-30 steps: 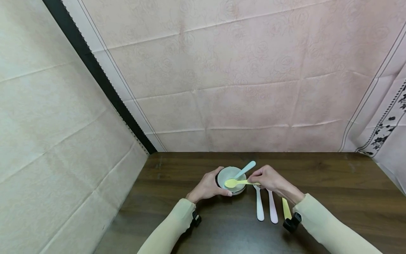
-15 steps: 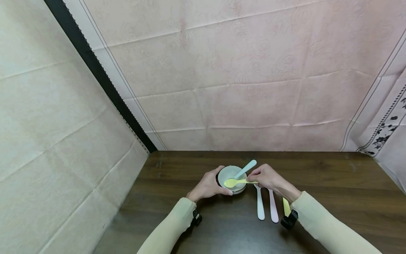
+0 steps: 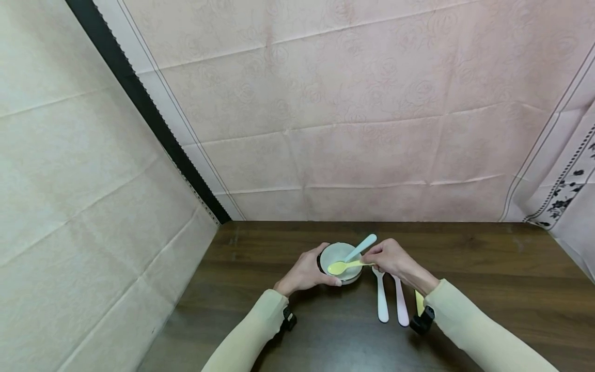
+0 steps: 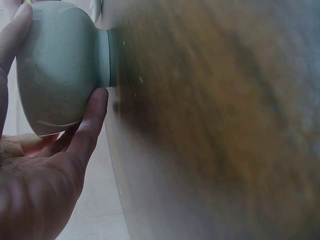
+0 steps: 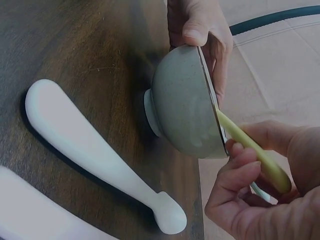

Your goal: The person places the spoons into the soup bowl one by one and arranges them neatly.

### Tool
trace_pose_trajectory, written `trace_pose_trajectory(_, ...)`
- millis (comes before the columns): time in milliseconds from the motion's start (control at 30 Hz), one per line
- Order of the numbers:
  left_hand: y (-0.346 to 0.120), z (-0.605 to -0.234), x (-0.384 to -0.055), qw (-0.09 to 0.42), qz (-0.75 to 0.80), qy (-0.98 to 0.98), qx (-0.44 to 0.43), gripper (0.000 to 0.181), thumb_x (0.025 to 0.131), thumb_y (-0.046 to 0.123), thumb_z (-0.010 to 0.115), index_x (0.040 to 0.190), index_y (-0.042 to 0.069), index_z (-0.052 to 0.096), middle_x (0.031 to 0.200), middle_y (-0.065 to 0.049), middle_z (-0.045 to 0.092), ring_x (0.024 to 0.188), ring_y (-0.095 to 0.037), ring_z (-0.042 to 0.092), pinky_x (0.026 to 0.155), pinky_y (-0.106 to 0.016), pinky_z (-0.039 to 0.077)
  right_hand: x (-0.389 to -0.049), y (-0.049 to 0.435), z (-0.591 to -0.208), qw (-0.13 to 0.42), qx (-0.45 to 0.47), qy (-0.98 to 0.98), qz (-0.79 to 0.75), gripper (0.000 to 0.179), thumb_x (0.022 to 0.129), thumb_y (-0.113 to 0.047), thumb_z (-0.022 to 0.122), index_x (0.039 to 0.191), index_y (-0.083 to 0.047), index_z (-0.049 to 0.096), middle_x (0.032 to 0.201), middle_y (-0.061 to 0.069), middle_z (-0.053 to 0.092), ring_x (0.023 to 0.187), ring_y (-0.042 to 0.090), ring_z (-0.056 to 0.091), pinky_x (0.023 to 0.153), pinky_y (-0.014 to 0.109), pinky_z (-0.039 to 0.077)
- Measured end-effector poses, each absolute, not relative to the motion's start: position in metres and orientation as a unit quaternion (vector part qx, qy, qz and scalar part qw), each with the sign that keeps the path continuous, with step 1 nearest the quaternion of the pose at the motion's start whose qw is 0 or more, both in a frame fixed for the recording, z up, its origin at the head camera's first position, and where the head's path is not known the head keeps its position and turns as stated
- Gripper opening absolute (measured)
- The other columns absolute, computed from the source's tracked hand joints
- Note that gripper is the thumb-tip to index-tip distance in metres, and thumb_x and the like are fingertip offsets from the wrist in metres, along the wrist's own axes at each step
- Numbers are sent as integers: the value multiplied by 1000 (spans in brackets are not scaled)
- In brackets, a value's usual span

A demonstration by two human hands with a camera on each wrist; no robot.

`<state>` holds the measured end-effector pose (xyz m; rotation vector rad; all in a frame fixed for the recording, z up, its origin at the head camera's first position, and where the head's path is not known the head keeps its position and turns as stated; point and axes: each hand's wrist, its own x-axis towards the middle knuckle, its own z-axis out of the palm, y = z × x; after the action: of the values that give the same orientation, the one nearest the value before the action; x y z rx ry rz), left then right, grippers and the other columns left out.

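A pale green bowl (image 3: 331, 252) with a dark rim stands on the table, and my left hand (image 3: 307, 269) holds its left side. In the left wrist view, fingers (image 4: 92, 115) curve under the bowl's wall near its foot. My right hand (image 3: 392, 258) pinches the handle of a yellow spoon (image 3: 338, 268) at the bowl's right rim. That spoon's head lies over the inside of the bowl. A light blue spoon (image 3: 365, 244) leans in the bowl, its handle sticking out past the far right rim.
Right of the bowl lie a white-blue spoon (image 3: 382, 302), a pink spoon (image 3: 401, 305) and a yellow handle (image 3: 420, 302), partly hidden under my right wrist. The wooden table (image 3: 506, 294) ends at a cloth-covered wall (image 3: 362, 155) behind, with another cloth (image 3: 93, 232) at left.
My right hand has shifted slightly left, and the yellow spoon's handle end has risen and drawn in toward the fingers. The left hand and bowl have stayed almost still.
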<state>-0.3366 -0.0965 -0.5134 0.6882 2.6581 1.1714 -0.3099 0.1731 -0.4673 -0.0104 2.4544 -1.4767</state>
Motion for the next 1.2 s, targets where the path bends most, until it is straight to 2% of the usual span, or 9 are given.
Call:
trace_pose_trajectory(267,-96,-510,-334,86,390,890,220,107,75,45,101,164,20,48,145,-1,68,125,-17,63,109,-41,52,-309,171,-466,117,27,840,-530,22,98,-18,80,105,3,83,65,-2,60,61,10,48,59,25,38)
trace_pose_trajectory(567,-96,-511,-335,93,392,890,214,108,76,44,101,165,18,46,148,-3,66,127,-19,63,111,-44,52,-307,175,-470,117,24,820,-560,25,97,-19,81,108,4,82,69,-1,66,65,9,54,62,25,46)
trace_pose_trajectory(867,-97,-515,-336,85,387,892,217,102,74,45,102,160,24,52,144,2,68,123,-15,64,107,-39,53,-310,173,-475,101,31,802,-587,20,97,-12,78,105,6,82,68,-2,64,64,7,52,58,21,43)
trace_pose_trajectory(1200,-95,-515,-337,97,404,887,200,111,74,43,102,164,14,44,151,-7,63,131,-23,62,114,-49,51,-313,172,-477,95,49,799,-592,19,96,-11,79,103,6,81,67,-3,65,66,7,53,59,21,43)
